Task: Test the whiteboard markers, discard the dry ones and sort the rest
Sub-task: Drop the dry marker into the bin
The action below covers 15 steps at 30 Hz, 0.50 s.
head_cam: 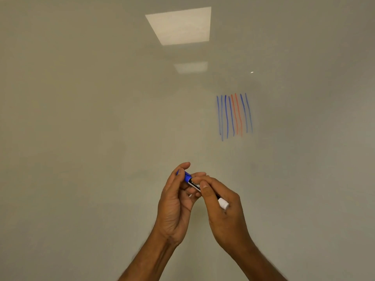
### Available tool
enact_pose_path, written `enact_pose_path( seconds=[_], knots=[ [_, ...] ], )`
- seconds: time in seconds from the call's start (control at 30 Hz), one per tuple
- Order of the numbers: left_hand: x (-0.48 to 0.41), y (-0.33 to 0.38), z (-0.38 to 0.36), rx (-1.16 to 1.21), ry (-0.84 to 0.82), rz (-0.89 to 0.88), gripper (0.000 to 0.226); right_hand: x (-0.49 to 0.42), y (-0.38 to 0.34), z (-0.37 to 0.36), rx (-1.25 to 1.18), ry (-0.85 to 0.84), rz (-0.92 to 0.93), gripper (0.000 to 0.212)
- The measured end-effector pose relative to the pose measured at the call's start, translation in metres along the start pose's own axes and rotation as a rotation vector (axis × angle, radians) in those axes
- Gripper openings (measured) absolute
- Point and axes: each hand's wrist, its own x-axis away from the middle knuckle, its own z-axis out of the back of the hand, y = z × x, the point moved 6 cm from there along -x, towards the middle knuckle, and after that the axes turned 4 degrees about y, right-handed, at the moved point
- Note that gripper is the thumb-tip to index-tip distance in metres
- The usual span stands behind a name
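Both hands grip one blue-capped marker [194, 183] before the whiteboard [101, 118]. Left hand [176, 199] curls round the cap end; right hand [221, 207] pinches the barrel.

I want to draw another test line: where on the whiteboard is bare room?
The glossy white whiteboard is bare left of the cluster of blue and red vertical lines, right of it, and below it down to the left hand and right hand gripping the blue-capped marker. Within the cluster it is crowded.

Left hand [176, 201] and right hand [222, 209] meet, forearms raised, fingers curled round one marker [191, 179].
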Motion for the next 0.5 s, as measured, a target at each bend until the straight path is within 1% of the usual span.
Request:
enact_pose_path(
  seconds=[0.1,0.23,0.33,0.5],
  knots=[
    [0.002,-0.002,0.013,-0.007,0.021,0.015,0.029,0.005,0.012,-0.007,0.002,-0.01,-0.015,0.028],
    [0.003,-0.002,0.037,-0.09,0.046,0.052,0.032,0.016,0.028,-0.012,0.02,-0.031,-0.068,0.03],
    [0.009,-0.001,0.06,-0.193,0.055,0.05,0.035,0.029,0.042,-0.015,0.045,-0.039,-0.127,0.024],
    [0.024,-0.003,0.108,-0.436,0.092,-0.03,0.039,0.055,0.067,-0.034,0.171,-0.157,-0.195,0.027]
  ],
)
